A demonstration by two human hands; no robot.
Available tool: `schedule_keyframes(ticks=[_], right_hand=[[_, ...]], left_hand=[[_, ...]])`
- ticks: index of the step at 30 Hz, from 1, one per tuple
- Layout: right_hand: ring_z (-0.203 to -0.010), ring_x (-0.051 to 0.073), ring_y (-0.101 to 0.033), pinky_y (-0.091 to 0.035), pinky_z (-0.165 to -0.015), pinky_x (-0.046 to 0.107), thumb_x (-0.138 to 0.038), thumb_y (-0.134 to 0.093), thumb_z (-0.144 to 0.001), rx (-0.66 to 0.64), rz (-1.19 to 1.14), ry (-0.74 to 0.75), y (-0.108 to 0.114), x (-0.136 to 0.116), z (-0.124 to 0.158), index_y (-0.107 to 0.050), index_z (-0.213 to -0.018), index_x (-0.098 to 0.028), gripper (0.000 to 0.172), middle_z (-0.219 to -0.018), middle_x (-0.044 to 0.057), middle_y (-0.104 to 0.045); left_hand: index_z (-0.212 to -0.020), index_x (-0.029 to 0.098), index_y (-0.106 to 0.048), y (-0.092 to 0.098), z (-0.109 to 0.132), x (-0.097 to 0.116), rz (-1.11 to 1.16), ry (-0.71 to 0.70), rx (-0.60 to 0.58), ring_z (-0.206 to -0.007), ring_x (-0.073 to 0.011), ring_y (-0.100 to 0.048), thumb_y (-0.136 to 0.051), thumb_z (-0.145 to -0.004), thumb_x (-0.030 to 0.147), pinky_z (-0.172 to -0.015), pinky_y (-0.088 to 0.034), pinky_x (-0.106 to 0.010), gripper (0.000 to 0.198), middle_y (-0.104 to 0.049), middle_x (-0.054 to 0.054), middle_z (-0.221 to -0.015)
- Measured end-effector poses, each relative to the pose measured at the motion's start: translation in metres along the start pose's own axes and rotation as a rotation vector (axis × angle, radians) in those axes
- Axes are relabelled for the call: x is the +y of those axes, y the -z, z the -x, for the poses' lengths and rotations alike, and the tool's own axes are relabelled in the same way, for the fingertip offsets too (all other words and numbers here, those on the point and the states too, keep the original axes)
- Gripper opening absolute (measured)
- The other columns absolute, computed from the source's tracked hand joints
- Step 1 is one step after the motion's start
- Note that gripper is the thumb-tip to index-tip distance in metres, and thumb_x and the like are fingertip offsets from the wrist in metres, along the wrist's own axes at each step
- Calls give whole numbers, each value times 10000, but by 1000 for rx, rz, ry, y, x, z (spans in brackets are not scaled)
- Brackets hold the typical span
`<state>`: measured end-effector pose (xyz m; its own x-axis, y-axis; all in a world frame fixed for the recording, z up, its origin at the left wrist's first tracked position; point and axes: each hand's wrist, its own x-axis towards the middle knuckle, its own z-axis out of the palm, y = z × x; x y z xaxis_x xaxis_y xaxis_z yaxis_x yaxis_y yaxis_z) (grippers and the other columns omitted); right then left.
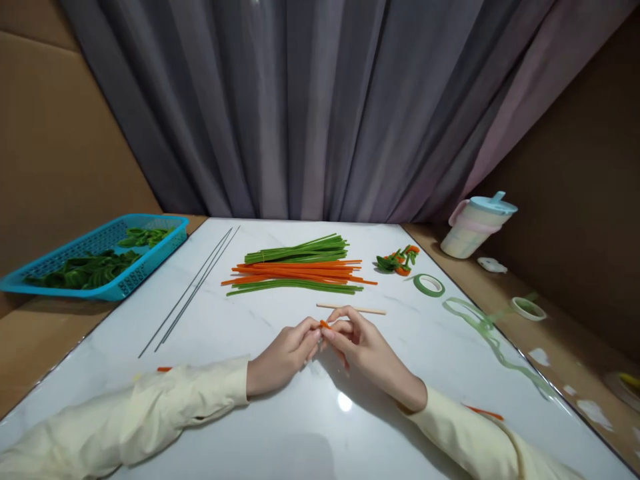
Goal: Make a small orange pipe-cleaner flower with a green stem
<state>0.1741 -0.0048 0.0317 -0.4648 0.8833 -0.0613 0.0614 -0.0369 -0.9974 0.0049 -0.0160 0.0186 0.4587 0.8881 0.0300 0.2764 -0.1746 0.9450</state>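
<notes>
My left hand (pixel 286 357) and my right hand (pixel 367 353) meet over the near middle of the white tabletop. Between their fingertips is a small bent piece of orange pipe cleaner (pixel 325 325), mostly covered by the fingers. Both hands pinch it, thumbs against forefingers. Just beyond them lies a thin wooden stick (pixel 367 310), partly behind my right hand. Farther off are bundled green pipe cleaners (pixel 300 251), orange pipe cleaners (pixel 300 270) and a thinner row of green ones (pixel 295 287).
Thin dark wires (pixel 195 287) lie left, beside a blue basket (pixel 123 288) of green leaf shapes (pixel 90 269). Rightward are small orange-and-green pieces (pixel 400 259), a green tape roll (pixel 429 285), a loose pale-green strip (pixel 500 343), another roll (pixel 529 309) and a lidded cup (pixel 470 230).
</notes>
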Motion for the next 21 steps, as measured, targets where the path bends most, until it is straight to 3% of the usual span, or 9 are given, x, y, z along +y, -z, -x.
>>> schedule_keyframes(ticks=[4,11,21], right_hand=[[-406,54,-420,-343,-357,168,-492,-607,-743,33,-61,-43,-2,0,0,-436,-875,-202,361,-637,-50,-569],[-411,70,-471,-393,-435,208,-460,-692,-660,117,-3,-91,-1,-4,-1,-592,-648,-134,341,-500,-22,-544],[-469,96,-546,-460,-497,231,-391,-693,-680,157,-114,-102,-3,-5,-1,-616,-835,-133,311,-577,-3,-609]], left_hand=[[-807,168,-481,2,0,-2,-35,-1,52,-504,-86,-378,-337,-913,390,-530,-325,-210,285,-403,55,-553],[-734,164,-487,4,-1,-4,-87,-66,73,-538,-80,-441,-356,-904,292,-573,-361,-196,250,-477,41,-580],[-754,159,-498,4,-1,-6,-142,-67,113,-526,-74,-433,-366,-904,295,-553,-350,-189,241,-483,41,-585]])
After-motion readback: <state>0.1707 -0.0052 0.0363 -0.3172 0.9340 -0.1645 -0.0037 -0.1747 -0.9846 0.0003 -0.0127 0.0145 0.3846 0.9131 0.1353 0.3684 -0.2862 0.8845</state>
